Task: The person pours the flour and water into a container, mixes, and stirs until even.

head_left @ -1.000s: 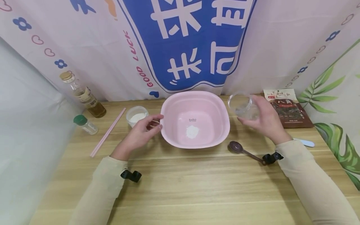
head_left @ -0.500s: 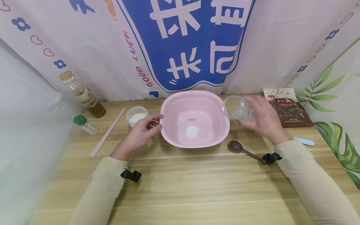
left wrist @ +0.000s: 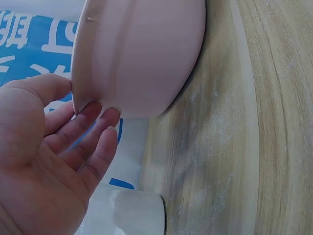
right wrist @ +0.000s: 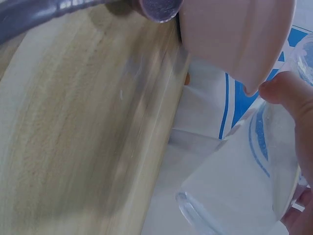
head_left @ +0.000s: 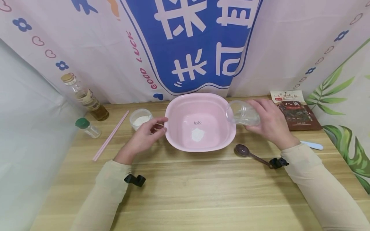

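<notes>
A pink basin (head_left: 212, 120) stands mid-table with a small heap of white powder (head_left: 198, 135) on its floor. My left hand (head_left: 148, 133) holds the basin's left rim; in the left wrist view the thumb is at the rim's edge and the fingertips (left wrist: 111, 115) lie beneath it. My right hand (head_left: 270, 120) grips a clear cup (head_left: 245, 114), tilted with its mouth over the basin's right rim. Clear liquid appears to lie in the cup (right wrist: 230, 181) in the right wrist view. Beside the left hand sits a tub of white powder (head_left: 140, 117), partly hidden.
Pink chopsticks (head_left: 111, 135), a green-capped shaker (head_left: 88, 127) and a corked bottle of brown liquid (head_left: 86, 98) are at the left. A brown measuring spoon (head_left: 251, 155) lies front right of the basin. Farther right are a brown spice packet (head_left: 299, 114) and a light-blue handle (head_left: 313, 146).
My right hand has brought the cup leftward and tilted it, so its mouth now overlaps the basin's right rim. The left hand and the basin have stayed in place.
</notes>
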{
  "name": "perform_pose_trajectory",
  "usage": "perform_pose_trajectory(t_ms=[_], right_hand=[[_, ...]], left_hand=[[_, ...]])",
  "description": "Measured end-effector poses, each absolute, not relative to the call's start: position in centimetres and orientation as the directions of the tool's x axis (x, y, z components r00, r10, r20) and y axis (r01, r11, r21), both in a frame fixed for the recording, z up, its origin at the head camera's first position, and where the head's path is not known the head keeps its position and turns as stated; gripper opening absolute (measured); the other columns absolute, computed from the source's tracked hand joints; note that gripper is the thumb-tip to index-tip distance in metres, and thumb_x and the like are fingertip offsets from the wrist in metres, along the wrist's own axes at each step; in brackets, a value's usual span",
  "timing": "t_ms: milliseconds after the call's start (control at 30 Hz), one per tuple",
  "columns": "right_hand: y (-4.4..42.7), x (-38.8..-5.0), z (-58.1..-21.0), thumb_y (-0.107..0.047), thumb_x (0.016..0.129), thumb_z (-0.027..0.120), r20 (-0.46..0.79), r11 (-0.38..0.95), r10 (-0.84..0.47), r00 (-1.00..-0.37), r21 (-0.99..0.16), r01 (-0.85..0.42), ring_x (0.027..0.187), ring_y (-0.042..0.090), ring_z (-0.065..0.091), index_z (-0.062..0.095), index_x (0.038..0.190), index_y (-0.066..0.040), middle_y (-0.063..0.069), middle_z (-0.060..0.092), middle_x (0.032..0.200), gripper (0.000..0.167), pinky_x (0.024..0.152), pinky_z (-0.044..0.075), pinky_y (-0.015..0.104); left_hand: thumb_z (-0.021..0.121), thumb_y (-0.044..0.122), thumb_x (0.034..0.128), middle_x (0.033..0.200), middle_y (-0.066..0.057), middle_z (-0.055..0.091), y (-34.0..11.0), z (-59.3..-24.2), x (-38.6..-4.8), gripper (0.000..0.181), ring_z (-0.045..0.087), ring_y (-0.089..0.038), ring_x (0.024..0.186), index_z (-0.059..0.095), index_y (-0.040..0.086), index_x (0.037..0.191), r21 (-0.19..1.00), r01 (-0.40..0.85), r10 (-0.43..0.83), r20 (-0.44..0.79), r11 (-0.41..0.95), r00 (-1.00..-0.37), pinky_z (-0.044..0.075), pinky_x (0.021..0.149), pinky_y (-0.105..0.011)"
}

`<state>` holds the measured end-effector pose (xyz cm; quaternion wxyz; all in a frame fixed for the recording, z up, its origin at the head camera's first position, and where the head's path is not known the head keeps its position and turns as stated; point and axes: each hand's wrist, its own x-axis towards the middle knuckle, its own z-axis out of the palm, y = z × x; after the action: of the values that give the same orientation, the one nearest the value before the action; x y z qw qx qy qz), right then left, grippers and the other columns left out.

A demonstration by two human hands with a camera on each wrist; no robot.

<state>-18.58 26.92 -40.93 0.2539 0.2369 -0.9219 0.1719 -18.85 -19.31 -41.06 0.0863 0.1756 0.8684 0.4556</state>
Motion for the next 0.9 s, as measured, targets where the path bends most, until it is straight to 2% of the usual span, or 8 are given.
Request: perform_pose_trajectory(t_ms=[433, 900], right_hand=[[26.69, -18.38, -40.75, -0.012, 0.058, 0.105, 0.544, 0.828, -0.378, -0.749, -0.164, -0.537, 0.117, 0.046, 0.058, 0.058, 0.145, -0.010, 0.023, 0.063, 0.131, 0.099, 0.096, 0.052, 0.063], [26.58, -18.47, -40.47, -0.012, 0.056, 0.106, 0.567, 0.826, -0.400, -0.720, -0.117, -0.551, 0.115, 0.047, 0.057, 0.060, 0.144, -0.013, 0.023, 0.065, 0.128, 0.099, 0.097, 0.050, 0.063]], left_hand=[[0.063, 0.013, 0.1084, 0.135, -0.024, 0.069, -19.28, -41.03, -18.78, 0.045, 0.069, -0.037, 0.120, 0.056, -0.001, 0.151, 0.822, 0.229, 0.385, 0.013, 0.521, -0.923, 0.056, 0.103, -0.049], [0.063, 0.014, 0.1084, 0.135, -0.024, 0.069, -19.37, -41.13, -18.85, 0.045, 0.069, -0.037, 0.121, 0.057, -0.001, 0.151, 0.826, 0.233, 0.388, 0.019, 0.514, -0.921, 0.056, 0.103, -0.051]])
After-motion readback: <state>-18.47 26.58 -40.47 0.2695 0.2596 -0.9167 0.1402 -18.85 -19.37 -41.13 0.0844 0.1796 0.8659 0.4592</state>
